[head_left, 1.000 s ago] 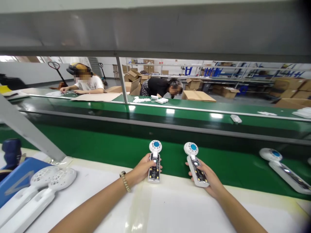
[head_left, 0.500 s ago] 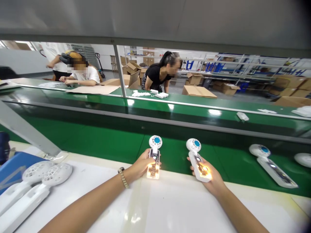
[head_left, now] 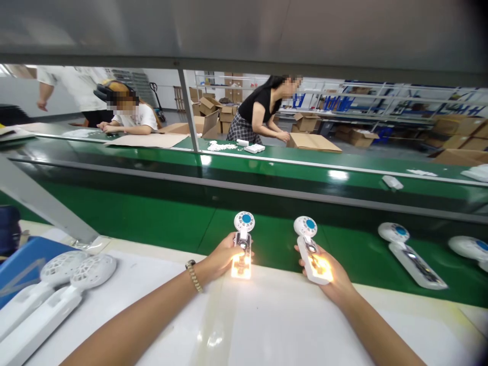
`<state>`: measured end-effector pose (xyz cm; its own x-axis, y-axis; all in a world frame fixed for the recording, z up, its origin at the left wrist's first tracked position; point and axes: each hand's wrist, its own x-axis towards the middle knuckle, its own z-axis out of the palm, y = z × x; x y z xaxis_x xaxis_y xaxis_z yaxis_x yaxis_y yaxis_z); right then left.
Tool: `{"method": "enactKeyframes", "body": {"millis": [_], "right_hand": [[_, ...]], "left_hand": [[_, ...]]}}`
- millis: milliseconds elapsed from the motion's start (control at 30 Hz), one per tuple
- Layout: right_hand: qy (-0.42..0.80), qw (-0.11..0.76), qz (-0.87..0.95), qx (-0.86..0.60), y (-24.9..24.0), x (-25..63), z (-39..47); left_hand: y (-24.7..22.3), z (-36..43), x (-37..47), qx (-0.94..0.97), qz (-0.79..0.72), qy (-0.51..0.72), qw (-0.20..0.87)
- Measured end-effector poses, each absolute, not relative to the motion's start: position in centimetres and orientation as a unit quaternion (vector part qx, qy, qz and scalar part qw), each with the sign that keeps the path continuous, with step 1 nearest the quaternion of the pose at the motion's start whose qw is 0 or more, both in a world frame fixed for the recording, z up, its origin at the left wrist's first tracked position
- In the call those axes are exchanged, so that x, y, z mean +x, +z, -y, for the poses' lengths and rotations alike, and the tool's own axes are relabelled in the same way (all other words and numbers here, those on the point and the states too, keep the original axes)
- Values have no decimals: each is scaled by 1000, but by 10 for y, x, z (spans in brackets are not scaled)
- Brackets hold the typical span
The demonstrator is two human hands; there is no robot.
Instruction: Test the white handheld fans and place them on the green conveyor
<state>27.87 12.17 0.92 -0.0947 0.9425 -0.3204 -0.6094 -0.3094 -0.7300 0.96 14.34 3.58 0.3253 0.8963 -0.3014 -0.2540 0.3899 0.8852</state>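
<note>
My left hand (head_left: 224,254) is closed around the handle of a white handheld fan (head_left: 244,221). The thumb lies across its uncovered circuit side, where orange light glows. In my right hand (head_left: 335,277) is a second white handheld fan (head_left: 305,226), tilted to the left. Its handle also lacks a cover and glows bright orange near the bottom. Both fans have a round vented head with a blue centre and are held over the near edge of the green belt (head_left: 183,218). The glare hides detail inside the handles.
More fans lie on the belt at right, one with an open handle (head_left: 417,264). White fan shells (head_left: 57,315) rest by a blue bin (head_left: 23,269) at left. A metal post (head_left: 49,203) and an overhead shelf (head_left: 244,30) frame the view. Co-workers (head_left: 259,109) are across the line.
The fans on the near belt at right have shifted left, while a white piece on the far belt has moved right. One co-worker has straightened and reached toward a carton. My hands stay nearly still.
</note>
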Motion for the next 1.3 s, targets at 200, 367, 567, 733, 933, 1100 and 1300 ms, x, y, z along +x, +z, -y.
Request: {"method": "enactKeyframes", "body": {"millis": [200, 367, 567, 733, 933, 1100, 1300], "right_hand": [[706, 552, 224, -383, 10, 278, -119], [709, 550, 220, -382, 9, 279, -120], [707, 547, 224, -388, 8, 279, -120], [706, 545, 234, -387, 9, 278, -121], [712, 534, 248, -384, 11, 278, -121], [711, 531, 258, -381, 11, 279, -119], [693, 536, 268, -401, 8, 279, -118]], "left_hand": [[33, -144, 9, 406, -408, 395, 716], [27, -146, 8, 403, -400, 399, 720], [27, -146, 9, 403, -402, 399, 719], [27, -146, 9, 399, -400, 402, 721], [27, -146, 7, 411, -379, 395, 729], [25, -146, 4, 420, -370, 387, 733], [24, -147, 3, 424, -369, 388, 731]]}}
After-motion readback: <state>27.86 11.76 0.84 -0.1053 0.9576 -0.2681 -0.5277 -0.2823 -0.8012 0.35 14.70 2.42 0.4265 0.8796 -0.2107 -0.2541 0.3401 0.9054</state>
